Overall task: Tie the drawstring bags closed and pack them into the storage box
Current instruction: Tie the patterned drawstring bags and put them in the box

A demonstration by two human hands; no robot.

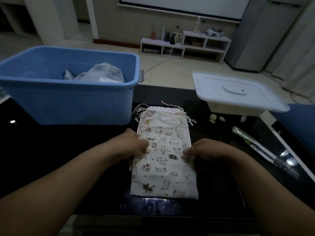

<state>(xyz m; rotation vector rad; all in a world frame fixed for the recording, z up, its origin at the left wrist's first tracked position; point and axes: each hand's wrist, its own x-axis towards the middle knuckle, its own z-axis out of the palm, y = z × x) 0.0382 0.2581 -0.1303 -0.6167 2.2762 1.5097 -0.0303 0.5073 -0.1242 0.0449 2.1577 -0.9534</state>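
Observation:
A white drawstring bag printed with cats [164, 167] lies flat on the black table, on top of a stack of other pale bags [163, 116] whose mouths and loose strings stick out at the far end. My left hand [134, 145] grips the cat bag's left edge. My right hand [202, 152] pinches its right edge, fingers curled onto the cloth. The blue storage box [68, 99] stands at the left, with a white tied bag [104, 73] inside.
A white lid [237, 91] rests on a pale basket at the right. Small shells [216, 118] and a clear wrapped stick [255, 147] lie on the table's right side. Beyond the table are floor, a low shelf unit and a cable.

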